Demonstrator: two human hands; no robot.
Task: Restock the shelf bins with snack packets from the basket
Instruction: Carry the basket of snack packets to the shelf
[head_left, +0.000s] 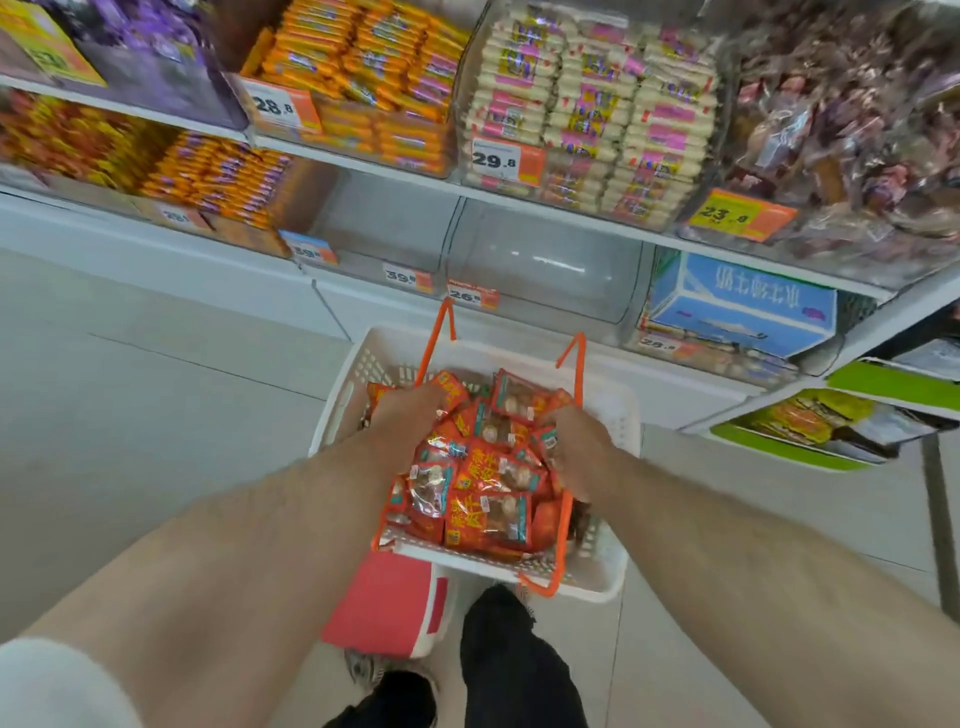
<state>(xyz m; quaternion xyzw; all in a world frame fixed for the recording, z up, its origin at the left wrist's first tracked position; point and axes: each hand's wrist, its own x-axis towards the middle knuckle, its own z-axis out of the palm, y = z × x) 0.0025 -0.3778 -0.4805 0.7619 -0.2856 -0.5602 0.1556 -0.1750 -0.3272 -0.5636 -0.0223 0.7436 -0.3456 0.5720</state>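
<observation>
A white plastic basket (621, 415) with orange handles sits on a red stool, heaped with red-orange snack packets (483, 483). My left hand (402, 415) digs into the left side of the heap, fingers curled round packets. My right hand (576, 441) grips packets on the right side of the heap. Both sets of fingertips are buried among the wrappers. Straight behind the basket, on the lowest shelf, stand two clear bins that look empty, one on the left (384, 228) and one on the right (550, 260).
Upper shelves hold full bins of orange bars (363, 67), cream-and-pink packets (597, 104) and brown sweets (841, 135). A blue carton (743, 306) lies on the low shelf at right. A green-edged rack (831, 426) juts out at right. The red stool (384, 603) stands by my feet.
</observation>
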